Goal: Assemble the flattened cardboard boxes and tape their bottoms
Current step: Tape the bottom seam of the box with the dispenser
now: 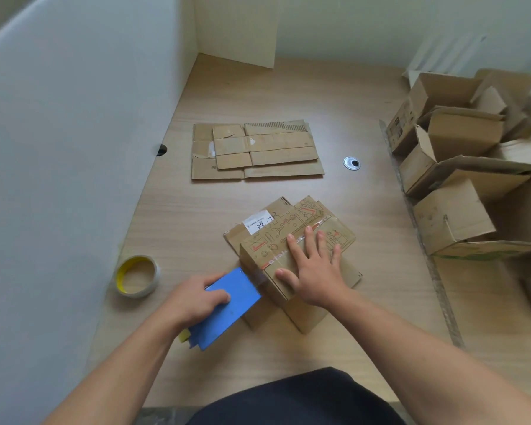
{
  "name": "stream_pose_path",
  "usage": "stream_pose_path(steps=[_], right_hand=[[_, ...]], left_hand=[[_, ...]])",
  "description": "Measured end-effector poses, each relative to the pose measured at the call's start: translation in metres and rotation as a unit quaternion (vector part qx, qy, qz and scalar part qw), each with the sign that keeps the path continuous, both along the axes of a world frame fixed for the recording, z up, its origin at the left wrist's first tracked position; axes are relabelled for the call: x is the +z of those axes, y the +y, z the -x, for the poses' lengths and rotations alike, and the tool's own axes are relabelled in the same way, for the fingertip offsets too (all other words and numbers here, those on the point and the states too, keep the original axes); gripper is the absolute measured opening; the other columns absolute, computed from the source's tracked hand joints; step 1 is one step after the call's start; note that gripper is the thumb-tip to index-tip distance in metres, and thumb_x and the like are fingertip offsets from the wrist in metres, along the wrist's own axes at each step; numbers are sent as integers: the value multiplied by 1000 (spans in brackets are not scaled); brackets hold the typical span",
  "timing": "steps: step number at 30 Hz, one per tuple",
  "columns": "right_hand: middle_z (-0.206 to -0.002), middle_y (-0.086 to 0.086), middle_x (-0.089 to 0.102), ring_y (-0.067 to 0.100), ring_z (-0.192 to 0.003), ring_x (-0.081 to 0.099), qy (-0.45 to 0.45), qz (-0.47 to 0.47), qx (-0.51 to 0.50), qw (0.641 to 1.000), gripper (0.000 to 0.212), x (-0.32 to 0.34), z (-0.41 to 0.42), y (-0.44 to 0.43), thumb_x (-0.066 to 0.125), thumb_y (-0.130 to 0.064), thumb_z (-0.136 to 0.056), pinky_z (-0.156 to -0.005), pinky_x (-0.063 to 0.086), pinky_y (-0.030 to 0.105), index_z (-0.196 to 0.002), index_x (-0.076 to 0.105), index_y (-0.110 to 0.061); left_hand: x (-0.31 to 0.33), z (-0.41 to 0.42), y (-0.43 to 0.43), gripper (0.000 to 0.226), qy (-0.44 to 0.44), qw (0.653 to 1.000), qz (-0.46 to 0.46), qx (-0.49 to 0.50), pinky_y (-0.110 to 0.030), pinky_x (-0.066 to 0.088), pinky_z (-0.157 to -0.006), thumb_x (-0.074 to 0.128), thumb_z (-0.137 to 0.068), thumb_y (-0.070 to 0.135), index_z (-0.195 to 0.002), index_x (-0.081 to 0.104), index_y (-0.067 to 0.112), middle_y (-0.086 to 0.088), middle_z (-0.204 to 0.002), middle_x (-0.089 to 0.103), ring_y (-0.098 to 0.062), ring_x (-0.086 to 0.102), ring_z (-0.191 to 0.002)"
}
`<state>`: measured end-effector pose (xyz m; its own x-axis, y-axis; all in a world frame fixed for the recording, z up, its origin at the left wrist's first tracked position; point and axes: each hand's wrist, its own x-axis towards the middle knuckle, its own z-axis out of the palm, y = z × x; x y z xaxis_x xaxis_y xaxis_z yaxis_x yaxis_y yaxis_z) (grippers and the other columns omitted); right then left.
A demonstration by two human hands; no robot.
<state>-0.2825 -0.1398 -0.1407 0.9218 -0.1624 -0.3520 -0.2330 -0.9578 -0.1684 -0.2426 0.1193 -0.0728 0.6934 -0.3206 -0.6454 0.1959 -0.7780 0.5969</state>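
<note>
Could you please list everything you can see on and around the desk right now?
box being taped: one, brown with orange print, centre of the desk
tape dispenser: one, blue, at the box's near left edge
tape roll: one, clear with a yellow core, lying flat at the desk's left
flattened boxes: a small stack, brown, farther back at the centre
assembled boxes: several, brown, piled at the right
cable grommet: one, silver, right of the flattened boxes
desk: one, light wood
partition: one, white, along the left
left hand: grips the tape dispenser
right hand: presses flat on the box, fingers spread
</note>
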Motion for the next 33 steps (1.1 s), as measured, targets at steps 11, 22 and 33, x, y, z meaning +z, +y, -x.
stream_pose_path(steps=[11,22,33], right_hand=[[-162,6,-30,32,-147,-29,13,4,-13,1000,88,4,-4,2,27,-80,-89,-113,-19,60,-156,-12,-38],[-163,6,-25,32,-149,-26,1,8,-29,1000,89,4,-6,-1,27,-82,-87,-113,-17,60,-156,-9,-38],[-166,8,-9,30,-151,-3,-61,26,-45,997,80,24,4,15,38,-74,-89,-118,8,54,-156,11,-39]], left_hand=[[-14,-21,-39,21,-56,995,-78,-28,-34,57,-78,58,-83,35,-101,68,40,10,-91,71,-13,67,-82],[-6,-36,-63,19,-81,982,-155,-67,-30,55,-76,54,-79,33,-93,67,29,7,-92,69,-17,65,-86],[-25,-9,-41,34,-125,984,-117,-54,-31,52,-76,53,-82,39,-115,59,49,9,-100,69,-19,64,-91]])
